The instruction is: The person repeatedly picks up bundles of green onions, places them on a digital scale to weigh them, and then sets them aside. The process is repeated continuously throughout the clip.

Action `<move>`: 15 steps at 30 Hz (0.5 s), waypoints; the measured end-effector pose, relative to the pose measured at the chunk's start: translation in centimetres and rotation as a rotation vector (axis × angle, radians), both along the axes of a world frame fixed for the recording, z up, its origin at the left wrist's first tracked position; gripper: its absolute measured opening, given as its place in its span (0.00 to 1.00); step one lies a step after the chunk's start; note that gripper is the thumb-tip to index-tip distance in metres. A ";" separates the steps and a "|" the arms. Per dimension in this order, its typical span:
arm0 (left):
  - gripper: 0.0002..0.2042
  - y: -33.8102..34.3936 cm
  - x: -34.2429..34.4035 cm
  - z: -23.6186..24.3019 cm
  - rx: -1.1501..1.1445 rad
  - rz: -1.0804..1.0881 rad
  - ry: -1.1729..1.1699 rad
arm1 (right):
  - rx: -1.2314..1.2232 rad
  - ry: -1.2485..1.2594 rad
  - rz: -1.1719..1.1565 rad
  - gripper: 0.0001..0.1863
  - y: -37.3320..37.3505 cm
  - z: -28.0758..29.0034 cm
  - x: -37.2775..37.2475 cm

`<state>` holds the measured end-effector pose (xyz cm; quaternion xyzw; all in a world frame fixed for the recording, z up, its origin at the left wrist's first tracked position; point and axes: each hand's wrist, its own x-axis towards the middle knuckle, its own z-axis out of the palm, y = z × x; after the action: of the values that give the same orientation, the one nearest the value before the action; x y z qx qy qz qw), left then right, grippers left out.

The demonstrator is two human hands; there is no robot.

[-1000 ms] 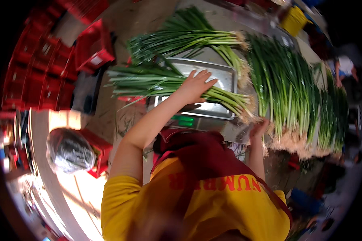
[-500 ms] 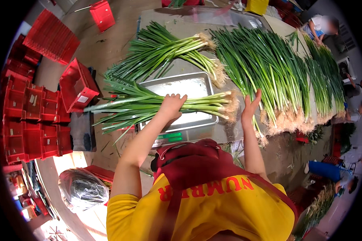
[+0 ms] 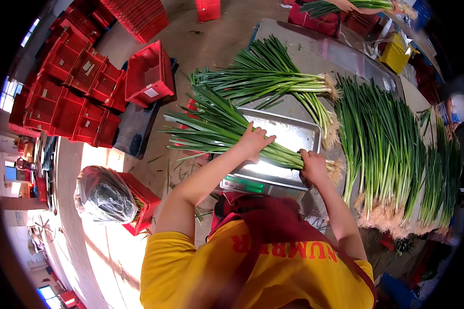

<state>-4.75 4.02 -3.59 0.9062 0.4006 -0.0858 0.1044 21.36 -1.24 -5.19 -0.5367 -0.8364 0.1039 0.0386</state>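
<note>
A bunch of green onions (image 3: 206, 129) lies slantwise over a shallow metal tray (image 3: 317, 135), its leaves sticking out past the left side. My left hand (image 3: 252, 142) is closed over the middle of the stalks. Near the root end, my right hand (image 3: 314, 167) wraps round the white stems, and pale roots (image 3: 335, 170) show just beyond it. Under the tray's near edge is a scale with a lit green display (image 3: 243, 184). Behind the tray, more green onions (image 3: 278, 82) lie loosely crossed on the table.
A long row of green onions (image 3: 386, 149) covers the table's right side, roots toward me. Red crates (image 3: 69, 110) stand stacked at left, with a single red crate (image 3: 149, 74) nearer the table. A plastic-covered crate (image 3: 139, 203) sits lower left. Another person's arm (image 3: 345, 6) shows at the top.
My right hand has moved left from beside the row of green onions and closed on the bunch's root end. My left hand stays on the stalks. The whole view has swung round.
</note>
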 end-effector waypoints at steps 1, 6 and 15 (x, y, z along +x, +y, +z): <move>0.45 -0.1 -0.1 -0.2 0.046 -0.025 -0.019 | -0.006 -0.005 0.004 0.21 0.2 0.1 0.0; 0.39 0.7 0.0 -2.0 0.097 -0.007 -0.136 | -0.080 0.095 0.028 0.16 1.5 1.3 0.6; 0.39 4.6 0.4 2.3 0.034 0.088 -0.204 | 0.201 0.158 0.114 0.16 7.1 6.9 1.4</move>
<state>-4.35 8.58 -1.25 0.8934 0.4288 0.0183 0.1330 22.79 5.83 1.67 -0.4718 -0.8663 0.0636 0.1516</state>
